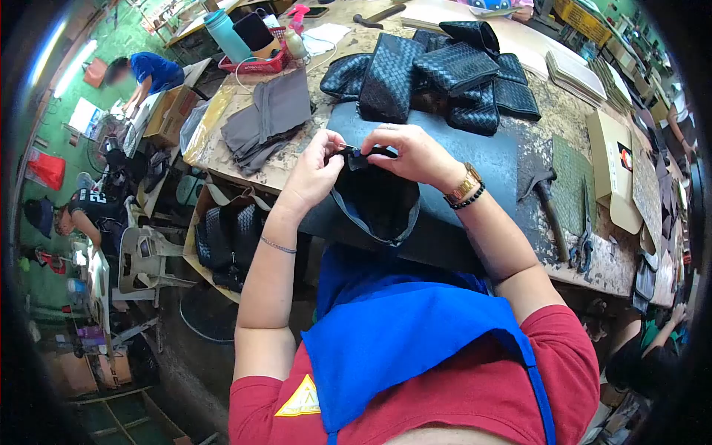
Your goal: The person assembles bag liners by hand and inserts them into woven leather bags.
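Observation:
Both hands work at the rim of a black pouch (377, 200), whose round opening faces up toward me at the table's front edge. My left hand (319, 165) pinches the far left of the rim, fingers closed. Beside it my right hand (409, 154), with a gold watch on the wrist, grips the rim with thumb and fingers. A small dark piece shows between the fingertips, too small to name. Beneath the hands lies a dark flat sheet (482, 167). Just beyond is a pile of black woven-pattern pouches (389, 74).
To the left lie folded dark cloth pieces (271, 119) and a red basket (256, 64) with a bottle. A hammer (549, 204) and scissors (582, 241) rest on the right. A box (222, 237) of black woven items stands below left. Other people (152, 70) work at the left.

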Tool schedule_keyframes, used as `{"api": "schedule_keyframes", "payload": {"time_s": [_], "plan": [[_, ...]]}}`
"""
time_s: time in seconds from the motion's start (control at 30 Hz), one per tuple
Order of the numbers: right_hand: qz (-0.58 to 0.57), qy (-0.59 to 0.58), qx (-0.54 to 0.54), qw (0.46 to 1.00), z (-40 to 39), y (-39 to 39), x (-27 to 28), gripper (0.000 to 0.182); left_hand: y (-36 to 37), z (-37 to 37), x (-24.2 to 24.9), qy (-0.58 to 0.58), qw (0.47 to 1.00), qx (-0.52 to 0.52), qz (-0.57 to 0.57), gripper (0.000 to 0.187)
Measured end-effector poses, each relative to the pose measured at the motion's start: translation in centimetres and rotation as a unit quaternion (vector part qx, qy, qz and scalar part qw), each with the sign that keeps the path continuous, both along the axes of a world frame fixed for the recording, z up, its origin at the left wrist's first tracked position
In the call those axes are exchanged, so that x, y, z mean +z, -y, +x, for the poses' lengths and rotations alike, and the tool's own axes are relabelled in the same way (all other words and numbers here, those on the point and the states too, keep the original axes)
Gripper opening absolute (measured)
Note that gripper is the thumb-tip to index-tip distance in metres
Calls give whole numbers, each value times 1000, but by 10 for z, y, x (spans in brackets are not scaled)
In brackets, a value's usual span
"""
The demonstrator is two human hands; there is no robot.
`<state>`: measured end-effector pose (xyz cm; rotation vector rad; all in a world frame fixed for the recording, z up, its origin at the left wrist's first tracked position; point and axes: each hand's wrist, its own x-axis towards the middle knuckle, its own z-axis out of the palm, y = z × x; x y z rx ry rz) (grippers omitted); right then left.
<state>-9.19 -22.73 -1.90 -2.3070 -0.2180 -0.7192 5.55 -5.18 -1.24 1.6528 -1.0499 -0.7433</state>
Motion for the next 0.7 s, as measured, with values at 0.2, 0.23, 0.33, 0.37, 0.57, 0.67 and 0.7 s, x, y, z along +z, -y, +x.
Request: {"api": "schedule_keyframes", "payload": {"time_s": [0.2, 0.23, 0.33, 0.37, 0.57, 0.67, 0.7], "plan": [[-20, 13, -9, 1000, 6, -2, -2, 9, 4, -3, 9, 33, 999, 18, -7, 20], [-36, 12, -11, 999, 6, -2, -1, 8, 5, -2, 9, 22, 999, 23, -1, 19], [-65, 23, -4, 998, 9, -2, -1, 8, 6, 3, 7, -1, 999, 31, 11, 16], [-72, 29, 2, 997, 11, -1, -1, 8, 6, 5, 5, -3, 999, 31, 11, 16], [-143, 13, 24, 989, 14, -1, 3, 9, 3, 1, 8, 6, 999, 31, 8, 23], [-83, 2, 43, 996, 15, 1, 3, 12, -1, -2, 7, 16, 999, 37, -7, 26], [-36, -35, 40, 998, 13, -1, 7, 15, -2, -3, 6, 19, 999, 39, -13, 26]]}}
